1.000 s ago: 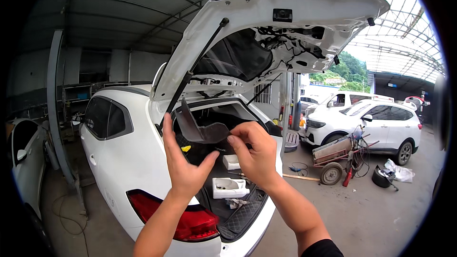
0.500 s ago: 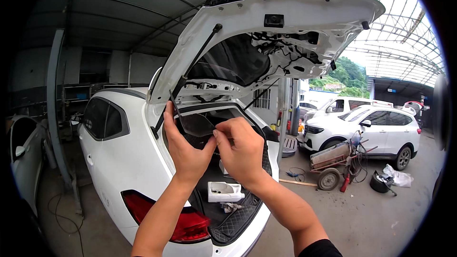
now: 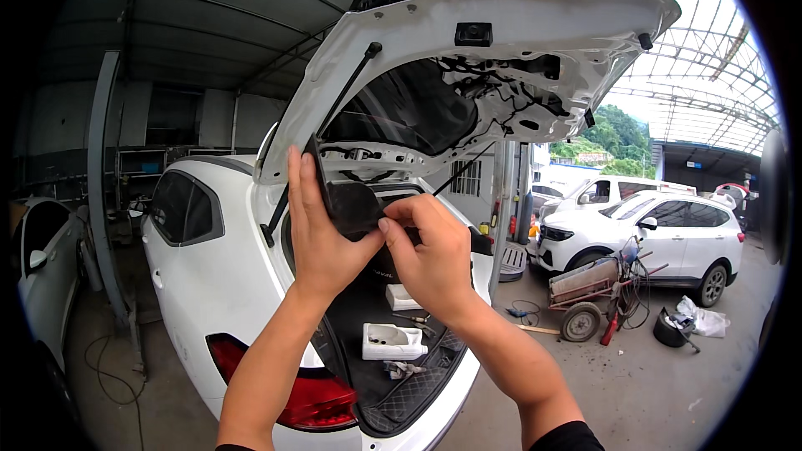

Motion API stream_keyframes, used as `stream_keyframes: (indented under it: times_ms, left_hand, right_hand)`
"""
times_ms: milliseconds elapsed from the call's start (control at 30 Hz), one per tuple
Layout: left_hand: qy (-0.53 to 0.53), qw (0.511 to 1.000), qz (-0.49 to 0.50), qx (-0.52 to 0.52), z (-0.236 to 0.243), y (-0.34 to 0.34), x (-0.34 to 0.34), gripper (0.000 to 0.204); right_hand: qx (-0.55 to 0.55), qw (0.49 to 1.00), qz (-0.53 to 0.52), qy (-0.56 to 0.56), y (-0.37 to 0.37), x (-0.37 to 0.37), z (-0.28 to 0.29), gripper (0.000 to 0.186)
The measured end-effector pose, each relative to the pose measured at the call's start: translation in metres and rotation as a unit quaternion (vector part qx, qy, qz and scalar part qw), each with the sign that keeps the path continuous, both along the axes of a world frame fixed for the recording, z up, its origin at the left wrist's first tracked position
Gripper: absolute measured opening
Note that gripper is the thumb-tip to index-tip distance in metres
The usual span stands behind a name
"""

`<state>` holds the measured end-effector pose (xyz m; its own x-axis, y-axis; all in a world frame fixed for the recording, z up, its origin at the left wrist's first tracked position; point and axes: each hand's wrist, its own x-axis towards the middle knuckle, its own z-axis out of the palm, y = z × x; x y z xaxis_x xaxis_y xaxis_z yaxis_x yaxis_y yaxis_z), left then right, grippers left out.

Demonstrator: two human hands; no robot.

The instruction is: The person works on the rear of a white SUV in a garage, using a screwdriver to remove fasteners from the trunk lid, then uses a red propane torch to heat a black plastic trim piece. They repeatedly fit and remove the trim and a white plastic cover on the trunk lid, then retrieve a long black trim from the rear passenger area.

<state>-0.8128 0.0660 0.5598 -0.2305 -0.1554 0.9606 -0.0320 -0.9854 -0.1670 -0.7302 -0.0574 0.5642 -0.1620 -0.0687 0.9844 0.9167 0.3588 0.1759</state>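
Between my hands is a thin black panel (image 3: 352, 205), dark and smooth-looking, with a narrow strip rising at its left end. My left hand (image 3: 322, 242) holds it, fingers stretched up along that end and thumb reaching to the lower edge. The thumb and forefinger of my right hand (image 3: 430, 246) pinch its lower right corner. Both hands are raised in front of a white car's open cargo area, below the raised tailgate (image 3: 334, 92). What my right fingertips do behind the corner is hidden.
A cut white plastic jug (image 3: 393, 342) holding small parts lies on the dark cargo floor, with tools behind it and a crumpled rag (image 3: 404, 369) in front. A red tail light (image 3: 313, 401) is at lower left. A cart (image 3: 581, 288) stands to the right, near a parked white car (image 3: 660, 234).
The black panel has tilted so its dark face shows more and looks less see-through. My left fingers have straightened and risen along its end. My right hand keeps its pinch.
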Motion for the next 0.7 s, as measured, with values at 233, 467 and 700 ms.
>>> stream_keyframes:
  times_ms: [233, 467, 700]
  left_hand:
    - [0.053, 0.996, -0.021, -0.072, 0.053, 0.008, -0.012, 0.11]
    - [0.087, 0.985, 0.15, 0.009, 0.175, 0.027, -0.027, 0.105]
    - [0.093, 0.957, 0.261, 0.085, 0.243, 0.024, -0.008, 0.108]
  right_hand:
    - [0.109, 0.99, -0.089, 0.003, -0.055, 0.043, 0.059, 0.029]
    - [0.388, 0.891, -0.23, 0.053, -0.258, 0.132, 0.241, 0.067]
    - [0.222, 0.97, -0.1, 0.013, -0.296, 0.172, 0.315, 0.07]
